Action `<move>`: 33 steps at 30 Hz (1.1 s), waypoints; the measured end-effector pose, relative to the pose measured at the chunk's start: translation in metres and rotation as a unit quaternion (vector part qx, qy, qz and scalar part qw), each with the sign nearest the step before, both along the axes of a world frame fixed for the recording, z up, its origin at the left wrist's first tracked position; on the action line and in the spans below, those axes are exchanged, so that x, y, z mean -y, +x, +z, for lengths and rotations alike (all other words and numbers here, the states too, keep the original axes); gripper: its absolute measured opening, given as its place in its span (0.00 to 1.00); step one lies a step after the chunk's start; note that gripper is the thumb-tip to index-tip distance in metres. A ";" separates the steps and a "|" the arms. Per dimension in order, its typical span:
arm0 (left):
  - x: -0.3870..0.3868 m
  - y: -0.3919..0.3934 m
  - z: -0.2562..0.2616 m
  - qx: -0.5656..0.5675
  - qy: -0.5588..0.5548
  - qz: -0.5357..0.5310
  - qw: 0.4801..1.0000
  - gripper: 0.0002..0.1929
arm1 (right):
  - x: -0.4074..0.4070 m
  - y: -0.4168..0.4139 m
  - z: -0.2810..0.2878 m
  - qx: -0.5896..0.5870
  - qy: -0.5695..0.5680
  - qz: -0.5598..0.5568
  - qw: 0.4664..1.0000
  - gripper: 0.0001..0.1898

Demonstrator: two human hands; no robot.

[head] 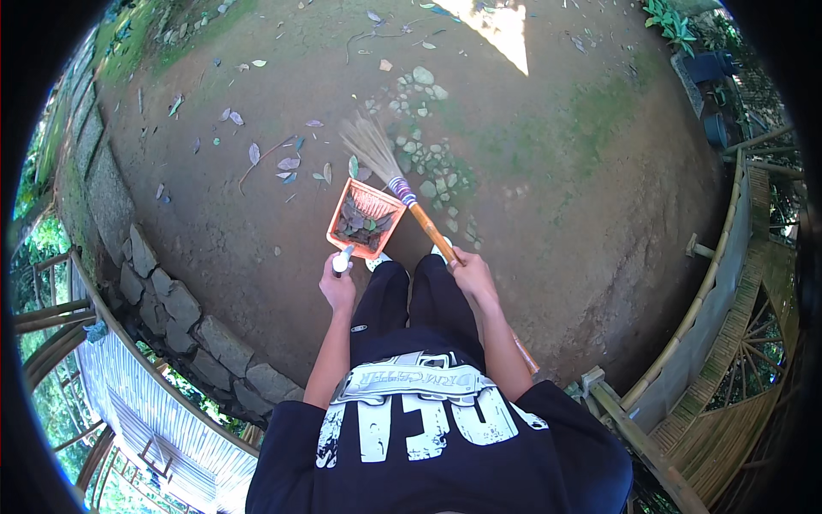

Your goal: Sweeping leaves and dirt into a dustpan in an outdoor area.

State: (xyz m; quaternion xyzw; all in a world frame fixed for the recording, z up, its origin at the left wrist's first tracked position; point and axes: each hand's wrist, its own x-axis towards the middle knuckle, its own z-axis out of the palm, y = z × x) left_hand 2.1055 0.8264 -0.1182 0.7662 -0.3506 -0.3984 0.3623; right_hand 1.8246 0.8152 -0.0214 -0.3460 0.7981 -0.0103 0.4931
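My left hand (338, 283) grips the pale handle (343, 258) of an orange plastic dustpan (334, 221). Dark dry leaves (363, 223), with a few green ones, lie heaped inside it. In my right hand (472, 273) is a stick broom with a wooden handle (431, 226) and a purple-and-white binding (402, 190). Its thin bristles (371, 144) fan out above the dustpan's upper right corner, beside a green leaf (353, 166). The broom handle's lower end shows past my right forearm. Part of each shoe is hidden behind the dustpan, the broom and my legs.
Loose leaves (288, 164) and a thin twig (262, 160) lie on the bare soil to the left. Small stones (443, 183) are set in the ground right of the bristles. A stone border (180, 302) curves along the left; a bamboo railing (713, 270) stands at the right.
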 end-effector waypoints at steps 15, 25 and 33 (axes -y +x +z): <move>0.005 0.000 0.015 0.018 0.049 -0.038 0.998 0.18 | 0.009 0.021 -0.011 -0.113 0.055 0.095 0.988 0.21; 0.001 0.004 0.007 0.008 0.003 -0.004 1.000 0.18 | 0.041 -0.008 0.011 -0.208 0.045 0.051 0.976 0.20; 0.013 -0.002 0.004 0.017 0.011 -0.022 1.000 0.18 | 0.063 -0.031 -0.061 -0.059 0.009 0.127 0.990 0.21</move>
